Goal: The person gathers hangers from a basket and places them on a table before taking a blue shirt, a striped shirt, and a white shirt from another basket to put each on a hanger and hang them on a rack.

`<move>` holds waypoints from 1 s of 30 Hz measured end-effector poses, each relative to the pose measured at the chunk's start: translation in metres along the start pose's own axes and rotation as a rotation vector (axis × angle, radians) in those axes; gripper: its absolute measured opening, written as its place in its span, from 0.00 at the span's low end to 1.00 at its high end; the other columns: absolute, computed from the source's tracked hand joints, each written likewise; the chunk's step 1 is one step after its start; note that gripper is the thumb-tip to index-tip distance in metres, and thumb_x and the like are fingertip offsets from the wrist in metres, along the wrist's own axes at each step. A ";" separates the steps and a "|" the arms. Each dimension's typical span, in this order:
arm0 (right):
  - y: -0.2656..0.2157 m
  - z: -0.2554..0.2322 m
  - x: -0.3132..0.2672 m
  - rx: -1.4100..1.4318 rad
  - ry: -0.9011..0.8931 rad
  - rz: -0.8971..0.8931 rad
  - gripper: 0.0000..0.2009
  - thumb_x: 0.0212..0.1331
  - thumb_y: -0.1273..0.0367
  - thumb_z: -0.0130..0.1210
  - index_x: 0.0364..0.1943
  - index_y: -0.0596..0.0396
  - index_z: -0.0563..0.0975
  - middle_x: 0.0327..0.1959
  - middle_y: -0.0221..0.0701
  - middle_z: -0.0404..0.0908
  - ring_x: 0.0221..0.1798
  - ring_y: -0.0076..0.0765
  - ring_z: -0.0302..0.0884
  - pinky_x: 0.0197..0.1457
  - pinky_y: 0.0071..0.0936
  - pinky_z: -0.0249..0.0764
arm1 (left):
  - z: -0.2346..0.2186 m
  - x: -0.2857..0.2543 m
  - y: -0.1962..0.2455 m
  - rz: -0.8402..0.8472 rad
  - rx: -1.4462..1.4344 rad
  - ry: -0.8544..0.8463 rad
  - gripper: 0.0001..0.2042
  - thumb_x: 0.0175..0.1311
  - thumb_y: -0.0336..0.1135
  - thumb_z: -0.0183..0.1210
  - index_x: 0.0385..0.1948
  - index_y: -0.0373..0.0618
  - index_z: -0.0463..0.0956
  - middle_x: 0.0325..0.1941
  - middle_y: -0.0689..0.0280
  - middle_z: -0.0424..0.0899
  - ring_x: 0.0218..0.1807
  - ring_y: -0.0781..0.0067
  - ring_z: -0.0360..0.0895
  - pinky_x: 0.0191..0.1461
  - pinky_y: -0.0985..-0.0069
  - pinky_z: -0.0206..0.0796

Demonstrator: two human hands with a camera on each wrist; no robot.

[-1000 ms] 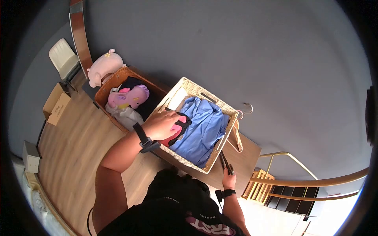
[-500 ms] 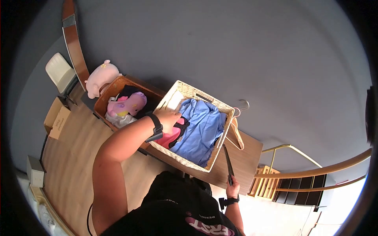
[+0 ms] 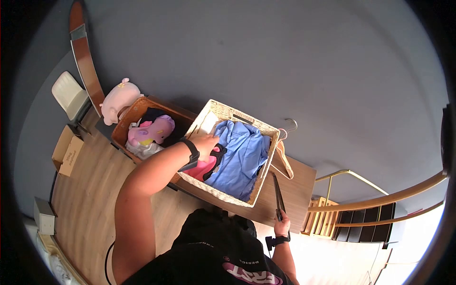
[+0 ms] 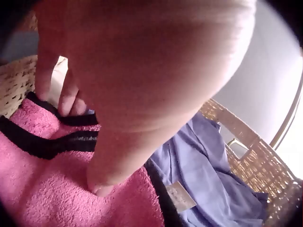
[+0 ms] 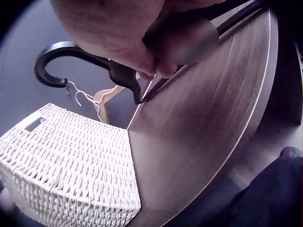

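My left hand (image 3: 204,146) reaches into the white woven basket (image 3: 228,196), over a pink fuzzy cloth (image 4: 52,184) with black trim. In the left wrist view the thumb rests on the pink pile, while the other fingers, spread away from it, touch the black-edged far part. A small pale tag (image 4: 180,196) lies at the trim. Beside this cloth is a crumpled blue garment (image 3: 242,152). My right hand (image 3: 281,224) grips a black clothes hanger (image 5: 124,75) at the basket's right, over the table; its hook points toward the basket in the right wrist view.
Left of the white basket stands a brown basket (image 3: 124,127) holding a purple plush toy (image 3: 156,130). A pink plush pig (image 3: 118,100) sits behind it. Wooden and wire hangers (image 3: 284,161) lie between the white basket and the wall. The wooden table (image 3: 299,190) extends right.
My left hand has shifted slightly on the pink cloth, which lies lower and flatter in the basket. The right hand has moved a little right, with the black hanger turned more into view.
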State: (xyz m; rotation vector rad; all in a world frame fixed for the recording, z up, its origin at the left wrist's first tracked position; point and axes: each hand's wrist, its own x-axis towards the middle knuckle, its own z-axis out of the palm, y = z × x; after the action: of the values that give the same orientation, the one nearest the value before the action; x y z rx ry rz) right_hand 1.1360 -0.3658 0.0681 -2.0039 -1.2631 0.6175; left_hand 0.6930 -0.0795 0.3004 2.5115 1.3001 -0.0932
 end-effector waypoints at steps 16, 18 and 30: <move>-0.035 -0.007 -0.003 0.085 -0.042 0.136 0.18 0.61 0.77 0.60 0.56 0.58 0.82 0.46 0.41 0.89 0.49 0.36 0.87 0.55 0.29 0.78 | -0.060 -0.033 0.011 0.063 -0.148 0.043 0.19 0.49 0.45 0.70 0.36 0.40 0.81 0.32 0.52 0.84 0.42 0.49 0.83 0.47 0.58 0.74; -0.041 -0.009 -0.004 0.049 -0.068 0.143 0.17 0.62 0.77 0.59 0.55 0.58 0.82 0.46 0.42 0.88 0.50 0.37 0.87 0.55 0.29 0.78 | -0.088 -0.057 0.014 -0.023 -0.422 0.130 0.19 0.52 0.41 0.71 0.39 0.38 0.80 0.33 0.56 0.85 0.41 0.58 0.84 0.46 0.63 0.74; -0.002 -0.003 0.005 -0.072 -0.001 0.033 0.19 0.60 0.76 0.62 0.57 0.58 0.80 0.36 0.33 0.88 0.38 0.26 0.85 0.45 0.27 0.79 | -0.150 -0.212 -0.026 -0.044 -1.534 1.539 0.15 0.71 0.32 0.61 0.56 0.40 0.77 0.54 0.66 0.84 0.53 0.75 0.81 0.57 0.72 0.73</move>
State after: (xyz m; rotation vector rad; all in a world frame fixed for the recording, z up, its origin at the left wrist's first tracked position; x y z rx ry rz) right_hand 1.1386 -0.3611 0.0713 -2.0869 -1.2715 0.5967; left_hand 0.5350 -0.1862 0.4787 0.8438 0.8992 2.1268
